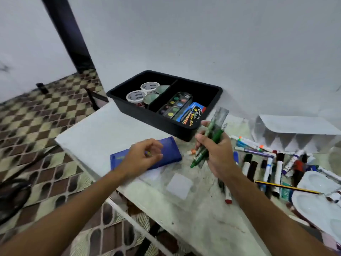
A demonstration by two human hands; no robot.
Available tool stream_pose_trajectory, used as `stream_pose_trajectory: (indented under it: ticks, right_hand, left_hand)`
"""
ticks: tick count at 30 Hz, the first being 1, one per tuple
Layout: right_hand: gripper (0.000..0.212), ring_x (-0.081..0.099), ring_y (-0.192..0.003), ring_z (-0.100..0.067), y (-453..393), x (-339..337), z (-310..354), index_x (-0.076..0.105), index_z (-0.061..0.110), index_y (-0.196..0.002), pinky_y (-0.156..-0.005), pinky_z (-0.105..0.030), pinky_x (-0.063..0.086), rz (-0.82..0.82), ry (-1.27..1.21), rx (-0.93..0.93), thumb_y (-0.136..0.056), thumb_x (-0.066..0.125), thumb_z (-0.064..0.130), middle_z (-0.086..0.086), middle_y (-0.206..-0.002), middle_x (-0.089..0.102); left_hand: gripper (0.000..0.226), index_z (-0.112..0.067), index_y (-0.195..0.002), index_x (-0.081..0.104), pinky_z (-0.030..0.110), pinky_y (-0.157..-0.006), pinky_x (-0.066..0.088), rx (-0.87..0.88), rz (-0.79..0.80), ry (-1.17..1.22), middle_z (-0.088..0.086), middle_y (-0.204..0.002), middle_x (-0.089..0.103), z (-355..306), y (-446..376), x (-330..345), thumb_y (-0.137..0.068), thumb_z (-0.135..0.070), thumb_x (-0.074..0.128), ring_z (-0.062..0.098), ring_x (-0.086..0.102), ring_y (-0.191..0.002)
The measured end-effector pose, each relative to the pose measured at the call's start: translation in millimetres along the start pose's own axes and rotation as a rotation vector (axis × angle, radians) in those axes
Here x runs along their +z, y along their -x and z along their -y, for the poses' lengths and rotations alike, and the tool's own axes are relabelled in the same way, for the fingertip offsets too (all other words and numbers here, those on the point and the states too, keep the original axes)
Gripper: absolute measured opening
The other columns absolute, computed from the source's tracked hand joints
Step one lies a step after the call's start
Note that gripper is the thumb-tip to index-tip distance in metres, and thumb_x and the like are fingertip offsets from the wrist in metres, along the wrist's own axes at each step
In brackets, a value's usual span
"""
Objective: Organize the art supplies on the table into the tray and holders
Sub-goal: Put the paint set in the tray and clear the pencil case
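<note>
Right hand point(217, 154): fingers clamped round green markers and clear ruler point(212, 137), raised beside black divided tray point(140, 115), presumably for sorting. Left hand point(144, 154) above blue case point(171, 145) on worktop point(184, 209), fingers loosely curled, contents unclear.

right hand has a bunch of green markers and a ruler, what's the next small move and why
Probably carry the right hand, which grips the green markers and a clear plastic ruler, a little forward to the black two-compartment plastic tray and lay them in its right compartment. That side already holds a watercolour palette and has bare room behind it, while the left side is filled with tubs.
</note>
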State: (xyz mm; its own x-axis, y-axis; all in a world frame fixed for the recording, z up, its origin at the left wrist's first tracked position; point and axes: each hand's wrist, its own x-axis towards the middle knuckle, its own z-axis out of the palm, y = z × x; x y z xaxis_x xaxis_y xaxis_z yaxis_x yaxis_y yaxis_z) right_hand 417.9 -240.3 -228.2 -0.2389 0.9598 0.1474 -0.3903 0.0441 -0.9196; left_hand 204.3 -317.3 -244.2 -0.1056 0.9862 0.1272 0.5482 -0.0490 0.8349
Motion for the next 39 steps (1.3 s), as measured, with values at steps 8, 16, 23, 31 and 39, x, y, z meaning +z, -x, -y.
stream_pose_trajectory:
  ticks: [8, 16, 23, 31, 39]
  right_hand:
    - [0.031, 0.052, -0.056, -0.018, -2, 48, -32, 0.057, 0.006, -0.114, -0.06, -0.033, 0.049, 0.106, 0.078, 0.102, -0.088, 0.056, -0.012, -0.006, -0.068, 0.058]
    - [0.032, 0.054, -0.06, -0.018, -11, 65, -42, 0.059, 0.01, -0.114, -0.065, -0.036, 0.05, 0.106, 0.129, 0.133, -0.088, 0.057, -0.01, -0.005, -0.07, 0.06]
    - [0.031, 0.052, -0.059, -0.018, -23, 87, -40, 0.06, 0.01, -0.11, -0.061, -0.033, 0.051, 0.089, 0.092, 0.069, -0.088, 0.055, -0.012, -0.007, -0.071, 0.057]
    - [0.029, 0.053, -0.059, -0.019, -23, 90, -48, 0.058, 0.008, -0.112, -0.064, -0.037, 0.048, 0.074, 0.132, 0.086, -0.089, 0.056, -0.01, -0.008, -0.071, 0.057]
    - [0.031, 0.053, -0.061, -0.018, -23, 102, -57, 0.058, 0.009, -0.114, -0.064, -0.035, 0.05, 0.049, 0.097, 0.128, -0.089, 0.056, -0.009, -0.007, -0.071, 0.058]
  left_hand:
    - [0.058, -0.02, -0.105, 0.072, 0.037, -0.084, 0.049, 0.085, 0.141, -0.618, -0.002, -0.106, 0.068, 73, 32, -66, -0.069, -0.064, 0.061, 0.02, 0.058, -0.098]
    - [0.026, -0.021, -0.103, 0.076, 0.015, -0.074, 0.047, 0.081, 0.244, -0.443, -0.009, -0.098, 0.073, 77, 10, -91, -0.078, -0.026, 0.079, 0.0, 0.063, -0.083]
    - [0.027, -0.019, -0.096, 0.073, 0.013, -0.073, 0.046, 0.217, 0.303, -0.414, -0.013, -0.084, 0.067, 76, -13, -105, -0.078, -0.038, 0.076, -0.002, 0.06, -0.079]
    - [0.023, -0.02, -0.09, 0.077, 0.034, -0.083, 0.051, 0.294, 0.382, -0.509, -0.007, -0.104, 0.067, 104, -7, -105, -0.079, -0.039, 0.07, 0.008, 0.054, -0.1]
    - [0.015, -0.015, -0.099, 0.074, 0.03, -0.082, 0.05, 0.245, 0.288, -0.483, 0.0, -0.101, 0.069, 105, -15, -115, -0.091, -0.022, 0.064, 0.009, 0.057, -0.089]
